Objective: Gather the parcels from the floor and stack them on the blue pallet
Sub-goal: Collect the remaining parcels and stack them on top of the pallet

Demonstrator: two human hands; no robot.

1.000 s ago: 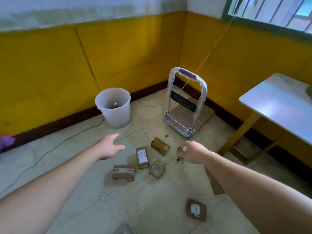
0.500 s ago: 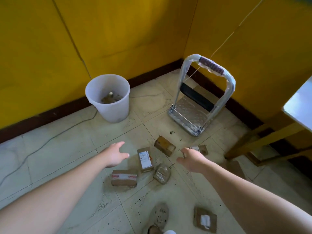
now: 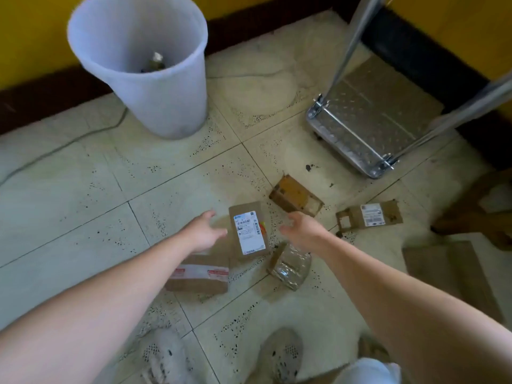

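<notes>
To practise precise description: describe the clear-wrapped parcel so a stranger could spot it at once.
From the white bucket, come down the tiled floor to the cluster of small parcels. The clear-wrapped parcel lies just below the right hand. Unlike its brown cardboard neighbours, it is covered in glossy clear plastic.

Parcels: five — labelled box point(image 3: 249, 231), taped box point(image 3: 199, 275), clear-wrapped pack point(image 3: 289, 268), brown box point(image 3: 295, 196), flattened carton point(image 3: 370, 217). White bin point(image 3: 166, 101): one. Metal trolley point(image 3: 368, 117): one. Hands: two (left hand point(image 3: 203, 234), right hand point(image 3: 303, 231)). Shoes point(image 3: 279, 353): two.
</notes>
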